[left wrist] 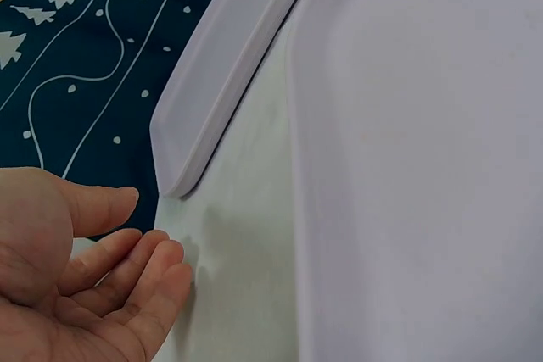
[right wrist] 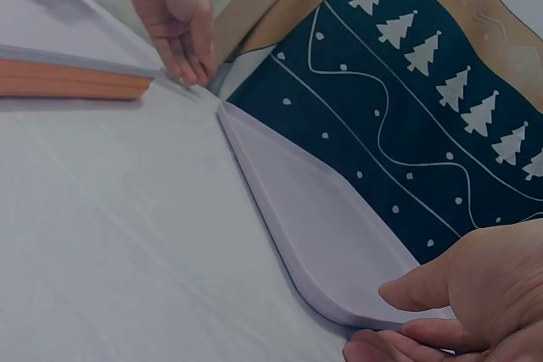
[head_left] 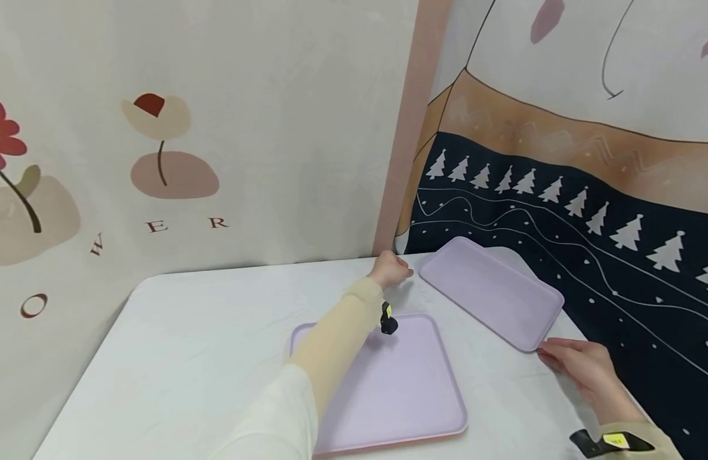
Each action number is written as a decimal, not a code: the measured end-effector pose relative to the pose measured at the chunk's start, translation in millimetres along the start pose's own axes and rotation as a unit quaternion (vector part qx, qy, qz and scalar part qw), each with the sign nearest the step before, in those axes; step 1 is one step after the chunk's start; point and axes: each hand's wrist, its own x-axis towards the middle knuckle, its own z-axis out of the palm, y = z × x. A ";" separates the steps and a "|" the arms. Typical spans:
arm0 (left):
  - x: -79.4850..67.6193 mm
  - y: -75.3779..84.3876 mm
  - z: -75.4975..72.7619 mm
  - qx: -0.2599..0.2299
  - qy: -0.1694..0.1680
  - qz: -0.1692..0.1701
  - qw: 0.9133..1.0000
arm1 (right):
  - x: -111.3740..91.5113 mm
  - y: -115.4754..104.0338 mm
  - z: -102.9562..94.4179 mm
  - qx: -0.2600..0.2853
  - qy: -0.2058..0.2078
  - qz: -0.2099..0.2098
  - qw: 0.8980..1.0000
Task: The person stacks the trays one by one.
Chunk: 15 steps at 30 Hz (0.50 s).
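Observation:
A narrow lilac tray (head_left: 492,294) lies along the right side of the white table, its far end angled toward the corner. My right hand (head_left: 581,367) pinches its near corner; the right wrist view shows the thumb (right wrist: 416,287) above the rim and the fingers low at its edge. Just left of the tray's far end is my left hand (head_left: 390,269), apart from it with relaxed, slightly bent fingers (left wrist: 153,294) and nothing in them. Beneath my left forearm sits a larger lilac tray (head_left: 400,390), partly hidden by the sleeve.
An orange-pink layer (right wrist: 72,80) shows under the larger tray's edge. White cloth covers the table (head_left: 204,345). A pale curtain (head_left: 285,128) hangs behind, and a dark cloth with white trees (head_left: 636,306) borders the right side.

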 end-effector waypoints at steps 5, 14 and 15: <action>9.9 9.0 5.2 0.021 -0.003 0.009 1.000 | 3.4 -0.5 3.4 -0.014 0.019 -0.005 1.000; 30.4 14.8 14.3 0.102 -0.017 0.031 0.994 | 5.5 -1.4 10.1 -0.056 0.063 -0.011 0.996; 34.5 12.5 18.0 0.100 -0.011 0.033 0.994 | 5.8 -1.6 10.6 -0.062 0.067 -0.012 0.996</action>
